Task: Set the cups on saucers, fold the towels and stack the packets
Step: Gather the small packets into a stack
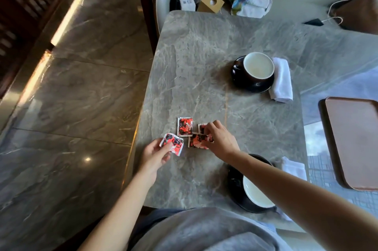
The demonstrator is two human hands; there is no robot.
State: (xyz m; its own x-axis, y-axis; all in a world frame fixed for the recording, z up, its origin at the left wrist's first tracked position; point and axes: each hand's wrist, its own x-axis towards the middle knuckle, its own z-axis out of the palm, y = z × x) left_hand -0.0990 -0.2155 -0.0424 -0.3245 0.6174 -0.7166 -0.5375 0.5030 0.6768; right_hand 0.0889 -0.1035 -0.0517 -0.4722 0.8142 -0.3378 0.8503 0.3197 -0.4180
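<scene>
Several red-and-black packets lie near the table's front left. My left hand [156, 153] pinches one packet [172, 143] by its lower edge. My right hand [219, 139] has its fingers on another packet [198, 141], partly covering a third [202, 128]. A fourth packet [184, 127] lies flat and free behind them. A far cup [258, 66] sits on a dark saucer [238, 79] with a folded white towel [281, 80] beside it. A near cup [255, 193] stands on its saucer [235, 183], partly hidden by my right forearm, next to a second white towel [294, 168].
The grey marble table [204, 56] ends at a left edge above a stone floor. A brown tray [353, 140] lies at the right. A cushioned seat at the back holds bags, a small cardboard box [211, 2] and cables.
</scene>
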